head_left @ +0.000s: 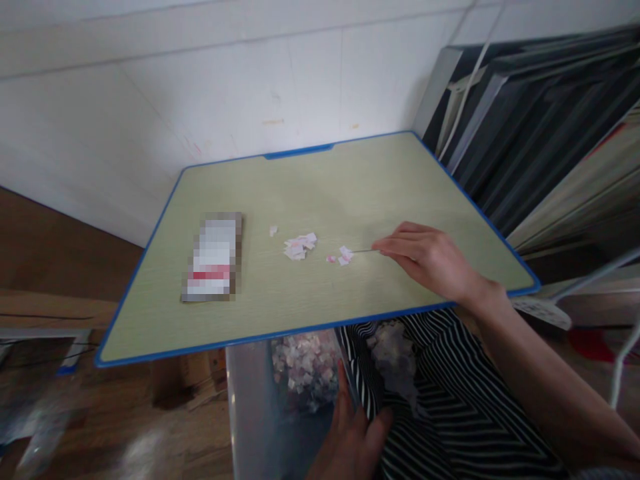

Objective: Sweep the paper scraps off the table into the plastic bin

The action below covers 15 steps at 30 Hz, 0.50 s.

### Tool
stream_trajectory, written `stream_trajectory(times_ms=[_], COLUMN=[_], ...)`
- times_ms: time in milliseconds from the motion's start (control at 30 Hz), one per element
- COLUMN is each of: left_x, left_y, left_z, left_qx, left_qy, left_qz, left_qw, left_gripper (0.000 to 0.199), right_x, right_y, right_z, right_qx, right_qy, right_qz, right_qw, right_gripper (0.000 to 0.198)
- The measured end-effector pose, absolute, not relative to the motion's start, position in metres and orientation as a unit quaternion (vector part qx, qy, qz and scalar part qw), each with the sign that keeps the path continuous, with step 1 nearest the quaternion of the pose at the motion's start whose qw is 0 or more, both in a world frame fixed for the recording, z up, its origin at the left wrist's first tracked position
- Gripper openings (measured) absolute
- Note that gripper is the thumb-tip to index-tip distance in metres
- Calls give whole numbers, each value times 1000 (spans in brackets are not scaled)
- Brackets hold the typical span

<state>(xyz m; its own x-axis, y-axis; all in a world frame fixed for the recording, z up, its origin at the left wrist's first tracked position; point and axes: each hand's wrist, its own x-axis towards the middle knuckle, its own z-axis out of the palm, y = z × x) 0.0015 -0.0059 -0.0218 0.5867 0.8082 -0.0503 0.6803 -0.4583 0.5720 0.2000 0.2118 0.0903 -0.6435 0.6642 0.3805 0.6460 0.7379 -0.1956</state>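
My right hand (433, 260) is closed in a pinch over the right part of the table, on a thin metal rod-like tool (366, 251). The tool's far end meets a small cluster of white and pink paper scraps (345, 255). A larger heap of scraps (301, 245) lies to the left, with a small piece (273, 231) beyond it. Below the table's front edge, my left hand (350, 427) holds the side of a clear plastic bin (233, 407), fingers along its wall. Many paper pieces (307, 363) fill part of the bin.
The pale green table (365, 173) has a blue rim. A pixelated rectangular object (213, 257) lies on its left side. Striped black-and-white fabric (465, 393) with more pale scraps (393, 353) sits beside the bin. Dark flat panels (545, 113) lean at the right.
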Motion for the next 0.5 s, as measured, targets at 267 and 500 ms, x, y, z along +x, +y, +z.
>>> stream_trajectory(times_ms=[267, 500], left_x=[-10, -8], left_y=[-3, -4], left_z=[-34, -33], left_qx=[866, 873], left_qy=[382, 382], left_qz=[123, 133], left_qw=[300, 272], left_gripper=[65, 64], right_x=[195, 199], right_y=[218, 208], right_z=[87, 95], right_qx=[-445, -471], right_qy=[-884, -871], right_qz=[14, 62], right_qw=[146, 123], right_gripper=[27, 27])
